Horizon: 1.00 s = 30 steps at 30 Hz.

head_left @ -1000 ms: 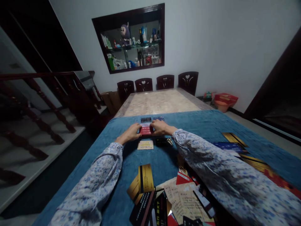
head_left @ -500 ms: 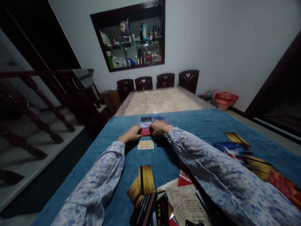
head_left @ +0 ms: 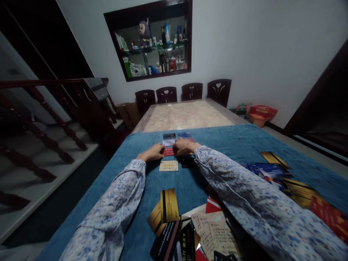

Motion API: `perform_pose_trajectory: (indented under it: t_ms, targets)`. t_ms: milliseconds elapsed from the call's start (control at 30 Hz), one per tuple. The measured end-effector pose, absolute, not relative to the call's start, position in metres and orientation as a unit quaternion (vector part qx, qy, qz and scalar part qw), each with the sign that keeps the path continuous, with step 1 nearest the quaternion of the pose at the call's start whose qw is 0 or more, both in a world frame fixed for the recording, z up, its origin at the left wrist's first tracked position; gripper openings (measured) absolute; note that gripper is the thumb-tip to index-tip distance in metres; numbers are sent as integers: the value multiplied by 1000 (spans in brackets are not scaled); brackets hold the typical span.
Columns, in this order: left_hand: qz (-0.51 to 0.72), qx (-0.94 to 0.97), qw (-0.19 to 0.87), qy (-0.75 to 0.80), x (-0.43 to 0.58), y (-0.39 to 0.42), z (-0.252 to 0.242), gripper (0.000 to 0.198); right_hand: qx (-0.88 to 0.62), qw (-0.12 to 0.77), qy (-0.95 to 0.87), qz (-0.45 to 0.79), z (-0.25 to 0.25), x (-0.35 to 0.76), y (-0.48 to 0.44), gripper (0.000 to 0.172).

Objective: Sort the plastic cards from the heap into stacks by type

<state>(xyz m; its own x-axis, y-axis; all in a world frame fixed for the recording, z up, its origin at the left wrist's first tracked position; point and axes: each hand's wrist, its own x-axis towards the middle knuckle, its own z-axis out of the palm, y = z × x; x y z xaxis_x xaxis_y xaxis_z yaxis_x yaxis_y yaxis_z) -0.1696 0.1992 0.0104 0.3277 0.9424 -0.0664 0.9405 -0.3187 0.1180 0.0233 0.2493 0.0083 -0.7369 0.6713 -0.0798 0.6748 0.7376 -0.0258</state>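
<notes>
A red card [head_left: 168,152] lies on the blue cloth [head_left: 130,148] between my two hands. The fingertips of my left hand [head_left: 153,152] are closed at its left edge. From the other side, my right hand [head_left: 185,146] grips its right edge with bent fingers. Just beyond lies a pale lilac card [head_left: 169,143], with a black card [head_left: 169,136] and a blue card [head_left: 184,135] in the far row. A cream card [head_left: 168,166] is nearer to me, and a dark card [head_left: 187,161] sits partly under my right wrist. My right hand hides part of another red card.
Gold cards [head_left: 169,204], black cards [head_left: 165,239] and a beige printed card [head_left: 217,232] lie heaped in front of me. More cards, blue [head_left: 268,169] and gold [head_left: 301,192], spread at the right. Chairs [head_left: 191,91] stand behind the stone tabletop [head_left: 187,114].
The view has shifted slightly. Both hands stay at the sides of the red card, and the cards around them lie as before.
</notes>
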Motion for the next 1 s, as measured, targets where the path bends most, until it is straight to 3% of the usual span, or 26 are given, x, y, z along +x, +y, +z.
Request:
perform_pose_trajectory:
  t_ms: [400, 767, 1000]
  targets:
    - [-5, 800, 76, 595, -161, 197, 11, 16, 363, 58, 930, -11, 11, 17, 246, 38]
    - [26, 792, 62, 607, -161, 191, 1, 40, 364, 58, 929, 12, 15, 20, 236, 40]
    - [75, 803, 61, 588, -163, 179, -4, 25, 362, 47, 930, 26, 13, 20, 237, 38]
